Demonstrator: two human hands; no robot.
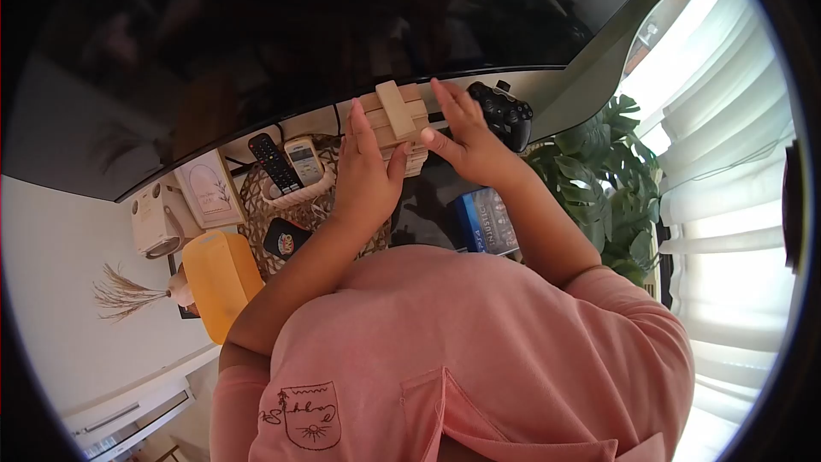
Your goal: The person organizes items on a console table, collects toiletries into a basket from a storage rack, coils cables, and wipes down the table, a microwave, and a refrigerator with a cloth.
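A stack of pale wooden blocks (416,162) stands below the dark screen. One single block (394,109) lies across its top, seen from above. My left hand (368,173) is at the stack's left side, fingers stretched out and thumb apart. On the right side, my right hand (468,144) is open too, its thumb tip close to the front right corner of the stack. Whether either hand touches the blocks, I cannot tell. Neither hand holds anything.
Left of the stack, a small basket (299,194) holds two remotes, with a dark UNO item (286,239) nearby. A yellow container (224,278) stands further left. On the right are a black game controller (505,115), a blue PS4 case (487,221) and a leafy plant (599,180). The screen (282,34) hangs behind.
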